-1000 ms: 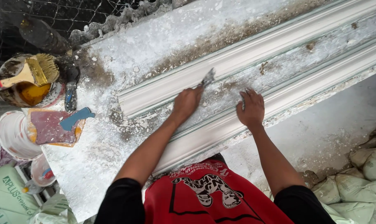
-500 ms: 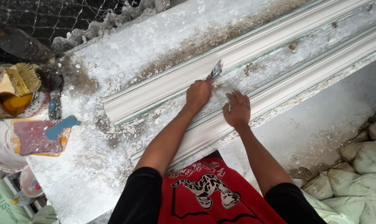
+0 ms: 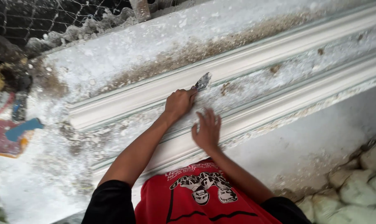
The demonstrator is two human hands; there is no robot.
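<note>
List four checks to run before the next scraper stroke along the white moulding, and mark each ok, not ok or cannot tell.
1. Left hand has a closed grip on the scraper: ok.
2. Scraper blade lies against the plaster moulding: ok.
3. Right hand rests flat on the moulding, beside the blade and not under it: ok.
4. Moulding channel free of debris: not ok, brown flecks and white crumbs lie along it.
5. Blade edge clean: cannot tell, blurred.
</note>
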